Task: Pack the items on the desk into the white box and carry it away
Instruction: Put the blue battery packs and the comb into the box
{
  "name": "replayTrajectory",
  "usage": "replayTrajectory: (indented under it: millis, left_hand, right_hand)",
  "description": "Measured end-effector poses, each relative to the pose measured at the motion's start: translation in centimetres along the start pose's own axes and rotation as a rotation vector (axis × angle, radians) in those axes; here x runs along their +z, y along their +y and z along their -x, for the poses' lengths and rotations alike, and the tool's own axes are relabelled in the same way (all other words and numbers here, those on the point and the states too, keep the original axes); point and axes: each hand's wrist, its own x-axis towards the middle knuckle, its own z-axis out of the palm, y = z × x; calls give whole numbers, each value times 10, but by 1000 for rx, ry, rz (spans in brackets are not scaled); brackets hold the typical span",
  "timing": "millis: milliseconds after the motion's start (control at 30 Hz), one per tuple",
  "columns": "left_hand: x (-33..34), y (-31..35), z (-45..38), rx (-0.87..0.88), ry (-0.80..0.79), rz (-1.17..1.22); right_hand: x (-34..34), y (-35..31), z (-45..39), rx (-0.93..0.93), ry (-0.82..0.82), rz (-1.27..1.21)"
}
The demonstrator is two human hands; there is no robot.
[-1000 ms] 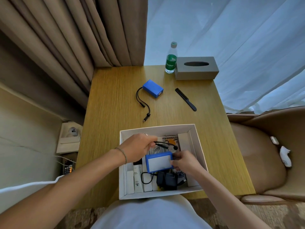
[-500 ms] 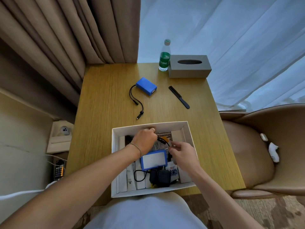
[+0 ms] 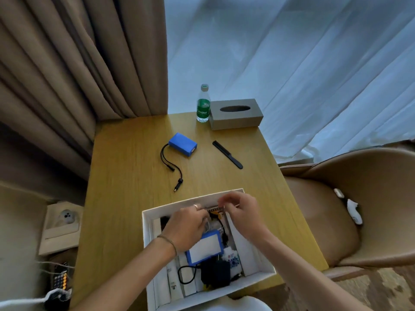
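The white box (image 3: 146, 232) sits at the desk's near edge. It holds a blue battery pack with a white label (image 3: 205, 248), a black adapter (image 3: 215, 273) and white tubes (image 3: 173, 281). My left hand (image 3: 186, 227) is inside the box, fingers pinched on the pack's black cable (image 3: 222, 227) near the far wall. My right hand (image 3: 240, 212) hovers over the box's far right corner, fingertips pinched and blurred. On the desk beyond lie a second blue battery pack (image 3: 183, 144) with its cable (image 3: 170, 167), and a black comb (image 3: 227, 154).
A water bottle (image 3: 203, 104) and a grey tissue box (image 3: 235, 114) stand at the desk's far edge by the curtains. A tan chair (image 3: 336, 221) is close on the right. A wall socket (image 3: 64, 221) and cords sit low on the left.
My right hand has risen from beside the labelled battery pack to the box's far right corner. My left hand stays at the cable. The pack lies flat in the box.
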Motion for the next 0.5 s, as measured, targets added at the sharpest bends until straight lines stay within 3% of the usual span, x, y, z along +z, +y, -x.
replayTrajectory:
  millis: [100, 233, 500]
  left_hand:
    - [-24, -2, 1, -37, 137, 71]
    - [-47, -20, -10, -238, 294, 175]
    - [-60, -59, -39, -644, 211, 240]
  right_hand:
    - [2, -18, -28, -64, -5, -8]
    - [11, -38, -80, -82, 4, -22]
    - [54, -41, -197, -37, 25, 179]
